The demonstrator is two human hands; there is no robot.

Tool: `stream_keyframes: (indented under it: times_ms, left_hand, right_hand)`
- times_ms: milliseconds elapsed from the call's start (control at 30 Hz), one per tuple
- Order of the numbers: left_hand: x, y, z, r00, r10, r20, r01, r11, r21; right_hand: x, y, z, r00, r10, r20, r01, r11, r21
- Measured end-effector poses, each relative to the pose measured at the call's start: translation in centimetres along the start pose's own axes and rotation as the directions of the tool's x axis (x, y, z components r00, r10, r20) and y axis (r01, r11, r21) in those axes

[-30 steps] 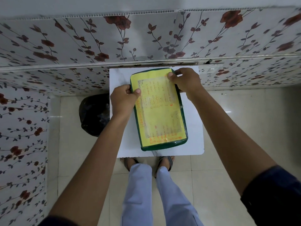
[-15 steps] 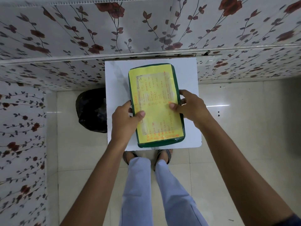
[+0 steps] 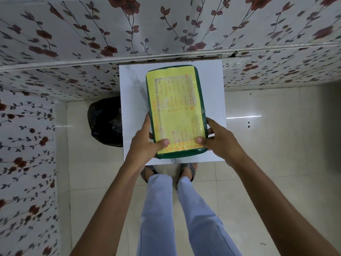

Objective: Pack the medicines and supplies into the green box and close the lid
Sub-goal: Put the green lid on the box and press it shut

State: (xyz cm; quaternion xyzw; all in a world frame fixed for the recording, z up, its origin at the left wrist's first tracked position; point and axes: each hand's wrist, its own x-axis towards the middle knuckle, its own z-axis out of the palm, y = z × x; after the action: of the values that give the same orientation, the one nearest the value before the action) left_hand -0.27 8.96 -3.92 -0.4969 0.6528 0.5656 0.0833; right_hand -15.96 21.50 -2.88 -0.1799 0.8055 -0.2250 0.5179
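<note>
Green box (image 3: 177, 115) sits lid-down-shut at frame centre on the white table (image 3: 132, 85), long axis running away from the person. Left hand (image 3: 145, 143) and right hand (image 3: 217, 139) clasp its near corners, thumbs pressing the lid.

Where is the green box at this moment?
In the head view the green box lies lid-closed on the white table, right of the black bag, with the left hand and right hand at its near corners.

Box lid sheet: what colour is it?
Yellow with orange handwriting, on the green box lid sheet; head view.
</note>
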Motion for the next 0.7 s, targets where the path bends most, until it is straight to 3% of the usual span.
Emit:
stream_keyframes:
  times_ms: [700]
  left_hand:
    - [0.15, 0.56, -0.08, 0.998, -0.042, 0.041, 0.044, 0.998, -0.047]
  right_hand:
    - [-0.54, -0.13, 0.58, 1.000, -0.014, 0.008, 0.014, 1.000, 0.005]
